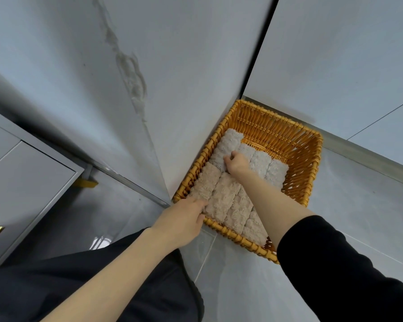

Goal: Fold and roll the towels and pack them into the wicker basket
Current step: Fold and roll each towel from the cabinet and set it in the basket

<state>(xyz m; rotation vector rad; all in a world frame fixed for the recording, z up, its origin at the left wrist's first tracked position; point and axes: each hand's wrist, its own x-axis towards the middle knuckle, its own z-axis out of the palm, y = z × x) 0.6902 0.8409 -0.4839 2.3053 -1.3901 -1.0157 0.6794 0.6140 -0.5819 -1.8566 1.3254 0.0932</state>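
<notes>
Both arms reach forward and down. The left forearm is bare; the left grip (pixel 184 219) sits at the near left, knuckles up, fingers curled over the rim of the wicker basket (pixel 300 159). The right arm, with a black sleeve (pixel 335 263) pushed to the elbow, stretches farther. The right grip (pixel 236 162) pinches a grey towel roll (pixel 226 145) with curled fingers.

The right arm (pixel 289 217) hides the wicker basket's (pixel 298 173) near corner and some rolled towels (pixel 228 201).
</notes>
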